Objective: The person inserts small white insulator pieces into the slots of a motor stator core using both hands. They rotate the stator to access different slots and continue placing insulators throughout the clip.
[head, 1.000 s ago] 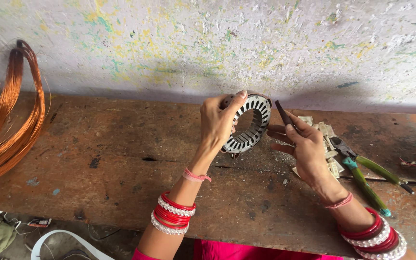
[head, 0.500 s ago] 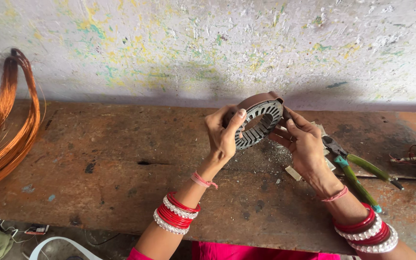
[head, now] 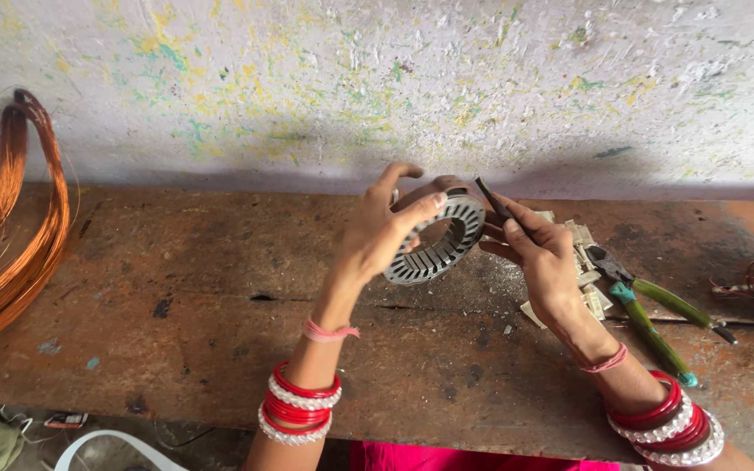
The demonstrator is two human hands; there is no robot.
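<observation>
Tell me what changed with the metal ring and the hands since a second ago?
The slotted metal ring got tilted and turned between the hands; now its slotted face leans down toward the bench. The left hand kept gripping it. The right hand kept its thin dark strip. The green-handled pliers and copper wire coil stayed put.

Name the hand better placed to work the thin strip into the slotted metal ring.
Probably the right hand: its fingers pinch the thin dark strip at the slotted ring's rim, while the left hand steadies the ring.
</observation>
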